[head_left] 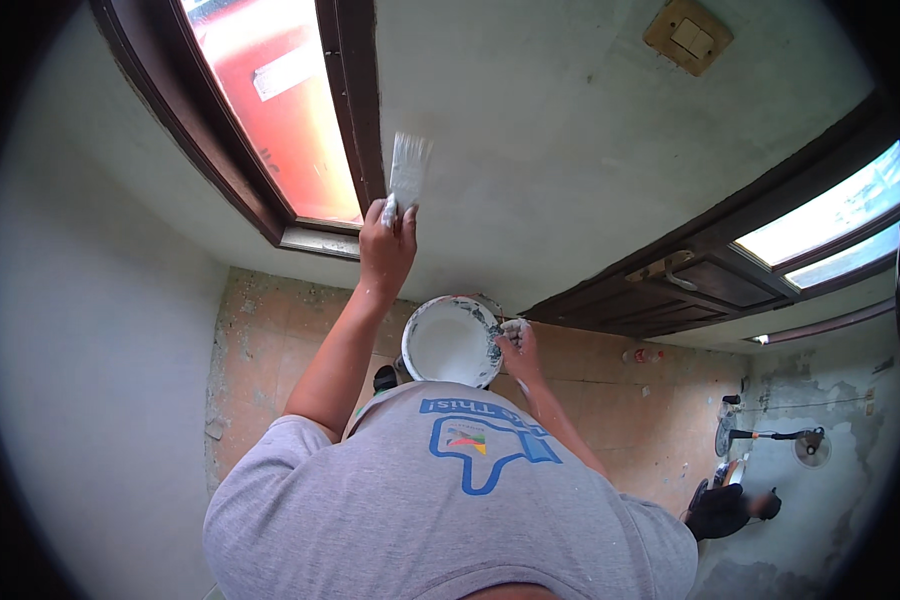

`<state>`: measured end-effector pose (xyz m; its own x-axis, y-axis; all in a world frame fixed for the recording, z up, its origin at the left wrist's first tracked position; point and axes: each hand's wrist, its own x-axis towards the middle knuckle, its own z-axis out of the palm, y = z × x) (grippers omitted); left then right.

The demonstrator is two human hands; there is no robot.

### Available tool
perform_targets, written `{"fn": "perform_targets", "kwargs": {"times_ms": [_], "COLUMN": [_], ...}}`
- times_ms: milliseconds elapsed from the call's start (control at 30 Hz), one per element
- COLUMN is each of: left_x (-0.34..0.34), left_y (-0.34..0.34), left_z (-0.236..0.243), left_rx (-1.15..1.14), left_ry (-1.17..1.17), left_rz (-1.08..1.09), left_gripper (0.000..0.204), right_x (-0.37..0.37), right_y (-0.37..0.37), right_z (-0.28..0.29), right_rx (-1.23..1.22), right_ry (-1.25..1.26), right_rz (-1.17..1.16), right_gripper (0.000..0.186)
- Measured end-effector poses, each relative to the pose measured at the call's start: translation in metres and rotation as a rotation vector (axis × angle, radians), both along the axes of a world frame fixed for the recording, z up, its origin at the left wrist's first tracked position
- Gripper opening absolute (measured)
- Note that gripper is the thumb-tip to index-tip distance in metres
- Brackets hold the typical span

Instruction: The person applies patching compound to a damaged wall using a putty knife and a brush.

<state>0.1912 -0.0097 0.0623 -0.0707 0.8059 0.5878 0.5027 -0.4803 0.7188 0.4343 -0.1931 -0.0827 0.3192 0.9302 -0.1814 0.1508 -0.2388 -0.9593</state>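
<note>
A wide, flat paintbrush, pale with paint, is gripped by its handle in my left hand, fingers closed round it. Its bristles point up along the whitish wall, close to the right side of the dark brown window frame; whether the tips touch the wall I cannot tell. Below, in front of my chest, my right hand is closed at the right edge of a round bucket. White paint lies inside the bucket, and smears mark its rim. White smudges show on both hands.
A brown panelled door with a handle is at the right. A light switch sits high on the wall. Tiled floor runs below. Far right are a standing fan and another person.
</note>
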Motion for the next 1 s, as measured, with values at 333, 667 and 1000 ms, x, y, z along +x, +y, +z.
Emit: {"fn": "perform_targets", "kwargs": {"times_ms": [333, 667, 1000], "left_x": [0.020, -0.004, 0.020], "left_y": [0.017, -0.029, 0.020], "left_z": [-0.055, -0.090, -0.002], "left_rx": [-0.275, -0.267, 0.030], "left_ry": [0.334, 0.233, 0.126], "left_rz": [0.123, 0.043, 0.070], "left_gripper": [0.025, 0.019, 0.018], "right_x": [0.003, 0.002, 0.000], "right_y": [-0.002, -0.009, -0.006], "right_z": [0.001, 0.006, 0.006], "right_rx": [-0.015, -0.050, -0.052], "right_ry": [-0.062, -0.020, -0.020], "right_rz": [0.013, 0.021, 0.049], "right_gripper": [0.029, 0.029, 0.029]}}
